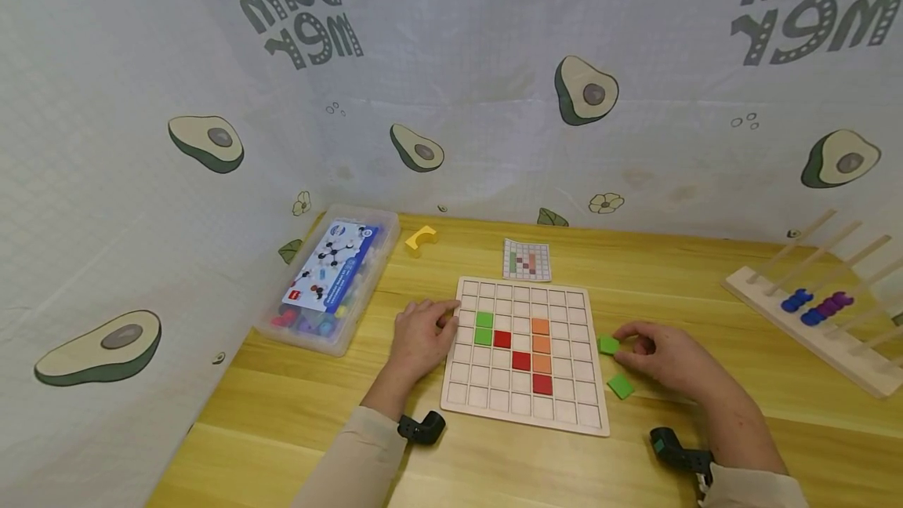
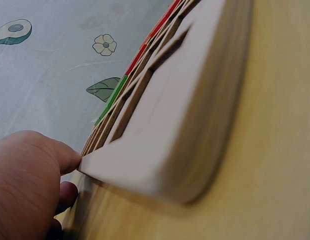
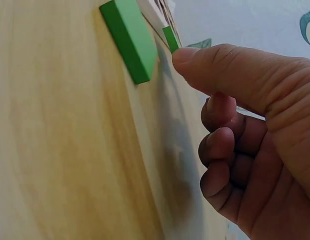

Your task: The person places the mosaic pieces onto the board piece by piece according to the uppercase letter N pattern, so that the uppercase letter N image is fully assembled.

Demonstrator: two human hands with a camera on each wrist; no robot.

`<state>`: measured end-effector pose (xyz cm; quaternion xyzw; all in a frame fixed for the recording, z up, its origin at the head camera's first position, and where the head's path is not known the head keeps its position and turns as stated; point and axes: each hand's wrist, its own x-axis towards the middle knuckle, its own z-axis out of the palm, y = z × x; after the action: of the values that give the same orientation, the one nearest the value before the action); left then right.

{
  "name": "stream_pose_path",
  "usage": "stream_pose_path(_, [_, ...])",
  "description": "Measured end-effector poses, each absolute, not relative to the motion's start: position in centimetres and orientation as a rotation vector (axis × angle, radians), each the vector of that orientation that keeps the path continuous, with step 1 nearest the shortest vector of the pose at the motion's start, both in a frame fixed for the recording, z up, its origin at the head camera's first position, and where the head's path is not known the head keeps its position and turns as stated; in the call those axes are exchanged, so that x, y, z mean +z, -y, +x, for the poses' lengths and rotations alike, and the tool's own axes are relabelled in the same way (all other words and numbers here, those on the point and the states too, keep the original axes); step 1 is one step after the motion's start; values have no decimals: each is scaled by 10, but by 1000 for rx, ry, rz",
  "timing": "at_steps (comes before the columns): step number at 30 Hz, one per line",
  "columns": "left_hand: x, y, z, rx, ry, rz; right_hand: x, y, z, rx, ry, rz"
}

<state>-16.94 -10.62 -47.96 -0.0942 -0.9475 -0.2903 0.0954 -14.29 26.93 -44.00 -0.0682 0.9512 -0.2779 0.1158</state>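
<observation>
A wooden grid board (image 1: 492, 397) lies on the table with two green, three red and three orange square tiles set in its cells. At its left edge, my left hand (image 1: 423, 338) rests with relaxed fingers touching the rim; the left wrist view has the thumb (image 2: 65, 156) against the board's side. Right of the board, my right hand (image 1: 659, 353) pinches a green tile (image 1: 607, 345) between thumb and fingertips. A second green tile (image 1: 621, 386) lies loose nearer me, and it looms large in the right wrist view. Behind the board sits a small printed grid card (image 1: 527, 260) with coloured squares.
At the left stands a clear plastic box (image 1: 331, 265) with a molecule-pattern label and colourful pieces inside. A yellow arch-shaped block (image 1: 422, 238) is beside it. On the right is a wooden peg rack (image 1: 811, 332) with blue and purple beads. A printed curtain (image 1: 487, 61) hangs behind the table.
</observation>
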Motion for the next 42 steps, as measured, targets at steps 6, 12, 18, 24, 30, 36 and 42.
stream_pose_path(6, [-479,106,-169,-859,2808,-278,-432,-260,-139,-808,-2816,-196])
stream_pose_path(12, [-478,106,-168,-855,2797,-286,-424,-242,-135,-875,-2780,-239])
stream_pose_path(18, [-477,106,-168,-864,2796,-283,-424,-228,-134,-895,-2767,-305])
stream_pose_path(24, [-477,106,-168,-860,2796,-281,-426,-215,-132,-879,-2759,-339])
stream_pose_path(30, [-477,106,-168,-863,2800,-274,-428,-198,-130,-898,-2718,-353])
stream_pose_path(36, [-478,106,-168,-864,2801,-275,-431,-184,-128,-898,-2738,-459])
stream_pose_path(42, [-478,106,-168,-860,2799,-284,-434,-171,-126,-931,-2754,-551])
